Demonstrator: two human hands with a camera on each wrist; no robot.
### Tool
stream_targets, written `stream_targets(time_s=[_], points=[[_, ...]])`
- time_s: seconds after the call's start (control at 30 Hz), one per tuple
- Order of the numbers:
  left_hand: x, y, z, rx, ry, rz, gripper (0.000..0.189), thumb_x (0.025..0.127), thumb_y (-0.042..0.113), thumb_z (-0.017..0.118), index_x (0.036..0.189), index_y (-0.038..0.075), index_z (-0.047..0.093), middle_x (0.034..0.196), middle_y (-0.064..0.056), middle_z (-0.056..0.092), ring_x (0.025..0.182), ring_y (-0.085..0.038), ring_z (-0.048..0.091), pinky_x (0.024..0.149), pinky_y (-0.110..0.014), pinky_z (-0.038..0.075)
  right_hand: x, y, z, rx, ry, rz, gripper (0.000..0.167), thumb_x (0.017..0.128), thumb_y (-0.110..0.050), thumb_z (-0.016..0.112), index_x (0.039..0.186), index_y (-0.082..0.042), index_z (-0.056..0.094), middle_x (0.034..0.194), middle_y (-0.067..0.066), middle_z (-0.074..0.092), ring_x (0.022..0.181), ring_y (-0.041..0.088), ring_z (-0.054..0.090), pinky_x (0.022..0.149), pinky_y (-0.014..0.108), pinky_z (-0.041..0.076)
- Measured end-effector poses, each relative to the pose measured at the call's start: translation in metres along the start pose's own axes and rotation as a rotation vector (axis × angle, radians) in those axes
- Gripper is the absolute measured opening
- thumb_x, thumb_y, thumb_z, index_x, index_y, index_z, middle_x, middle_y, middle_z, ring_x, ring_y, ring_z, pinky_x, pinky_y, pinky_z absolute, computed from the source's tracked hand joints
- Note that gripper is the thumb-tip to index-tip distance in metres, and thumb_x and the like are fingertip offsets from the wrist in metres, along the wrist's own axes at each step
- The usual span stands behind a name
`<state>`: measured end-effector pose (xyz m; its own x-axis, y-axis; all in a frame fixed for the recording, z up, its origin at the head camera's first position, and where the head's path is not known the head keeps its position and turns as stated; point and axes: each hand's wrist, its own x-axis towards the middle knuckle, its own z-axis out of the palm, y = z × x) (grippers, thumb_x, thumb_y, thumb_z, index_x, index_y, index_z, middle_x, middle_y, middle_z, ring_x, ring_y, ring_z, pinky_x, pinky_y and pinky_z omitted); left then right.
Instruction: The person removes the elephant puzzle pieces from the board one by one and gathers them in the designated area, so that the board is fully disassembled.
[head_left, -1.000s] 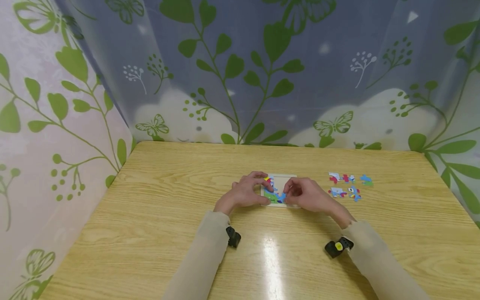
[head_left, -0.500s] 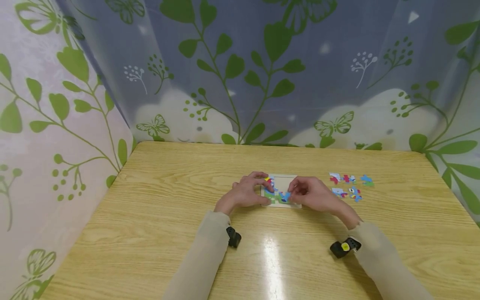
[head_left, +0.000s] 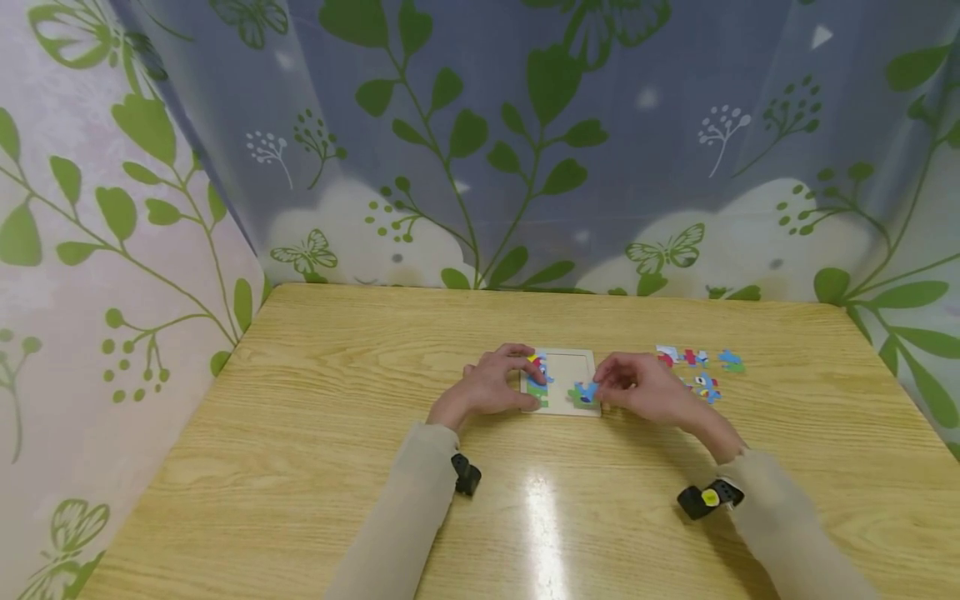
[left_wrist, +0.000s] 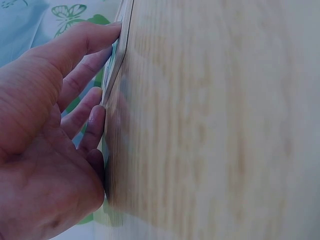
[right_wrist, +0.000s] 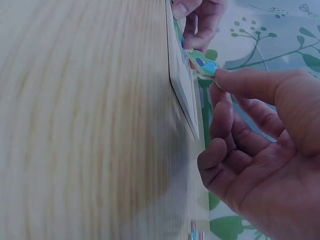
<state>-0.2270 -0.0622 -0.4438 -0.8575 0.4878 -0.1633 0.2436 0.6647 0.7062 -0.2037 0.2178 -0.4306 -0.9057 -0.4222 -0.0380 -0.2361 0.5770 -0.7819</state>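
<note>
A shallow wooden puzzle tray lies on the table, a few joined pieces along its left side. My left hand rests at that side, thumb and fingers spread, fingertips touching the tray in the left wrist view. Between thumb and fingers, my right hand pinches a blue and green jigsaw piece over the tray's lower right part. In the right wrist view this jigsaw piece is tilted and raised above the tray, and the other right fingers are loosely curled.
Several loose jigsaw pieces lie on the wooden table right of the tray, partly behind the right hand. A patterned curtain hangs along the table's back edge. Each wrist wears a small black camera.
My right hand has moved right, carrying the pinched jigsaw piece away from the pieces at the tray's left side. A bare strip of tray now shows between them. The left hand stays put.
</note>
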Motion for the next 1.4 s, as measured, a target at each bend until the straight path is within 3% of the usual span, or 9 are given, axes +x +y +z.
stream_targets(time_s=[0.7,1.2,1.4], points=[[-0.001,0.000,-0.001,-0.018,-0.010,-0.004,0.017,0.090,0.026,0.078,0.107,0.026,0.074,0.162,0.007,0.038,0.152,-0.037,0.028,0.116,-0.072,0.011,-0.031,0.018,-0.034,-0.008,0.032,0.055,0.017,0.099,-0.018,0.069,0.110,-0.005,0.066,0.095,0.011,0.070,0.081,0.019,0.065,0.067,0.028,0.050],[-0.001,-0.001,-0.001,-0.011,-0.005,-0.008,0.019,0.089,0.027,0.079,0.107,0.026,0.074,0.161,0.007,0.039,0.151,-0.037,0.030,0.115,-0.070,0.015,-0.050,0.028,-0.053,-0.011,0.073,0.087,0.027,0.101,-0.018,0.066,0.122,-0.001,0.064,0.105,0.012,0.070,0.087,0.008,0.065,0.071,0.026,0.052],[-0.001,0.000,-0.001,-0.013,-0.006,-0.010,0.018,0.089,0.027,0.079,0.107,0.027,0.074,0.161,0.008,0.039,0.151,-0.037,0.030,0.116,-0.070,0.015,-0.057,0.033,-0.059,-0.035,0.117,0.098,0.026,0.099,-0.019,0.068,0.120,-0.003,0.067,0.102,0.008,0.071,0.085,0.004,0.065,0.070,0.025,0.051]])
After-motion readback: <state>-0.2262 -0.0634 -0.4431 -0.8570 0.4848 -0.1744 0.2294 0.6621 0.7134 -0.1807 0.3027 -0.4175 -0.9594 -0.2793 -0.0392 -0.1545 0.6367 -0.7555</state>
